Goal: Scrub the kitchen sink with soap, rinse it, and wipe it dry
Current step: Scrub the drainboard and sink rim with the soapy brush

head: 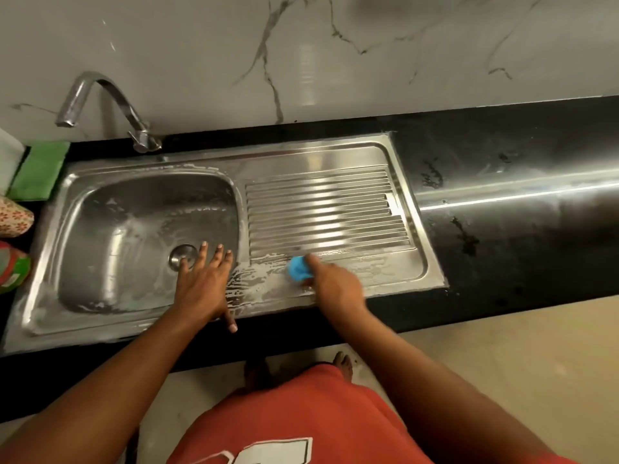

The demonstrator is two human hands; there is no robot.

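Looking down past a red shirt (301,413) and a bare foot (343,363) on the pale floor (502,346), I see both bare arms reaching over the near edge of the black counter (502,195). The left hand (201,283) is spread flat, fingers straight and fanned wide, palm over the near rim of the steel sink (43,279). Its fingertips are out over the near right part of the basin (134,229), just beside the round drain (182,256). I cannot tell whether they touch the steel. The thumb points back toward the near counter edge. The right hand (335,283) grips a blue scrubber (299,267), fingers curled round it and forefinger laid along its top. It holds it on the flat near strip of the draining board (328,212), just short of the ribs. White soap suds (254,279) streak the steel between the two hands, and a thinner film coats the basin. The basin lies left, the ribbed board right. At the far left a curved tap (100,105) arches toward the basin, with a green cloth (40,170) on the counter beside it. Behind runs a white marble wall (301,45).
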